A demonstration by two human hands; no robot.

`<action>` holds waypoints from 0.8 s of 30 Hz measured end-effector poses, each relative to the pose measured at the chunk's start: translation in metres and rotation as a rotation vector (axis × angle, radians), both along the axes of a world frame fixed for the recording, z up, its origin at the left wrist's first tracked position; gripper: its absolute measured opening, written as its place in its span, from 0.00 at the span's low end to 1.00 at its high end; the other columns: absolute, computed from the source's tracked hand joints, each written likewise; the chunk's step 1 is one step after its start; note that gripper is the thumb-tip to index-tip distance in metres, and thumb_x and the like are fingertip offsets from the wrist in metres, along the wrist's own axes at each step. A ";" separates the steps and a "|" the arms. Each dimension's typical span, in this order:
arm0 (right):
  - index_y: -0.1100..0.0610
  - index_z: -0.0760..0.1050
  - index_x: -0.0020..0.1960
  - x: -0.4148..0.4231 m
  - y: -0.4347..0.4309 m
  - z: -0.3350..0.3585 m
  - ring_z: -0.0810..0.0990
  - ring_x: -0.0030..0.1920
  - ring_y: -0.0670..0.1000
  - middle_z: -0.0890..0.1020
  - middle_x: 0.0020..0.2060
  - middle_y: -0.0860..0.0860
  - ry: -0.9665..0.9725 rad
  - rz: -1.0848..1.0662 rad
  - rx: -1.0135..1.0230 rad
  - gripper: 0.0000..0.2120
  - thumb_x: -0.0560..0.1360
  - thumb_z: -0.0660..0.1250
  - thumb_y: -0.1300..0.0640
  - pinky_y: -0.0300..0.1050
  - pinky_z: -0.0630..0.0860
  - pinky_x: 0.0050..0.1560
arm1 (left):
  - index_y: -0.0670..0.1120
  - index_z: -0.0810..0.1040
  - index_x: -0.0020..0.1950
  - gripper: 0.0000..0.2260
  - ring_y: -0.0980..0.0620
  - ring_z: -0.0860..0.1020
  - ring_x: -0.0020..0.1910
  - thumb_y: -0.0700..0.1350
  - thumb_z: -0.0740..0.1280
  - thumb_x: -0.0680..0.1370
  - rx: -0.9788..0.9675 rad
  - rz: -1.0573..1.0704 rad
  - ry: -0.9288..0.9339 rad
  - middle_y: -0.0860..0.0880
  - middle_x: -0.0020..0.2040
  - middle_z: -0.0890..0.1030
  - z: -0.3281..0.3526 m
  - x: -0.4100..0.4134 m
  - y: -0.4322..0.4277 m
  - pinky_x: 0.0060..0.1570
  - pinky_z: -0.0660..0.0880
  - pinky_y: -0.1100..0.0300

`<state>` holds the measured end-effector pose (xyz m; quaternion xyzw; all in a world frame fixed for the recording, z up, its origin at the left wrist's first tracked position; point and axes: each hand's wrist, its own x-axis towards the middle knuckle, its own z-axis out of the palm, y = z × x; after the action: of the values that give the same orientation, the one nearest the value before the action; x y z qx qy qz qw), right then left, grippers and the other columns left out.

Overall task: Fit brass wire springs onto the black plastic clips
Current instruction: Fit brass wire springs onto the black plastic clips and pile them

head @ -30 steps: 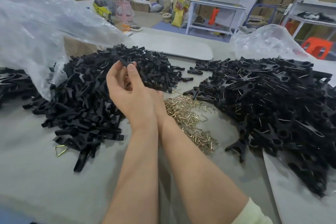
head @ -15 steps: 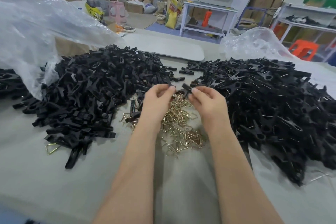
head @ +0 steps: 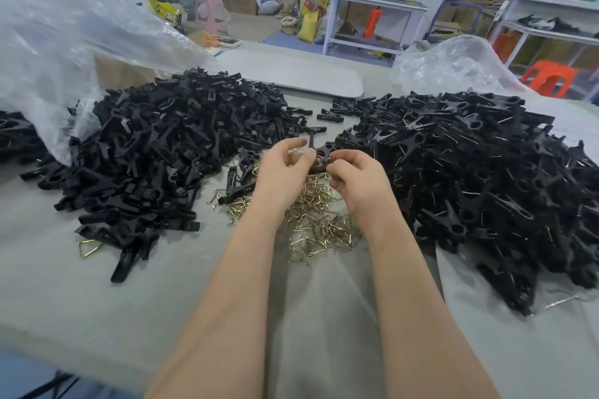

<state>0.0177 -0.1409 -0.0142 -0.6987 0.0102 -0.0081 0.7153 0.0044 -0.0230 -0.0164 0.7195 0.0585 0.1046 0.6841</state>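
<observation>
Your left grip (head: 285, 168) and right grip (head: 356, 181) pinched one black clip (head: 321, 152) above the brass springs (head: 319, 220), sprung heap (head: 470, 172) to their right, bare heap (head: 168, 146) to their left; the job seemed half done.

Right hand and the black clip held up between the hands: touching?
Touching. The head view shows the right hand with its fingertips curled onto the black clip and no gap between them. The left hand pinches the clip's other side.

Bare forearms (head: 241, 285), bare hands (head: 282, 173)
</observation>
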 end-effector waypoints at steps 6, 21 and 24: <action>0.58 0.70 0.62 0.000 0.010 -0.003 0.80 0.54 0.49 0.81 0.51 0.52 -0.055 -0.063 0.036 0.18 0.74 0.66 0.67 0.44 0.78 0.56 | 0.56 0.76 0.57 0.09 0.45 0.80 0.44 0.44 0.65 0.79 0.150 -0.024 -0.081 0.44 0.43 0.83 0.001 -0.001 -0.003 0.48 0.77 0.54; 0.59 0.66 0.70 -0.002 0.016 -0.004 0.79 0.54 0.48 0.80 0.56 0.54 -0.070 -0.173 -0.104 0.26 0.74 0.69 0.60 0.40 0.76 0.56 | 0.54 0.78 0.51 0.06 0.63 0.76 0.39 0.43 0.65 0.79 0.367 0.094 -0.177 0.55 0.49 0.79 -0.002 0.001 -0.007 0.37 0.68 0.76; 0.64 0.70 0.66 0.000 0.015 -0.004 0.81 0.51 0.49 0.80 0.56 0.58 0.014 -0.169 0.077 0.22 0.73 0.69 0.64 0.42 0.78 0.55 | 0.54 0.78 0.52 0.07 0.60 0.77 0.42 0.43 0.64 0.79 0.372 0.076 -0.197 0.57 0.47 0.79 -0.002 0.001 -0.007 0.40 0.68 0.75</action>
<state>0.0179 -0.1257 -0.0179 -0.6672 0.0742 -0.0630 0.7385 0.0050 -0.0304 -0.0180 0.8171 -0.0020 0.2089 0.5373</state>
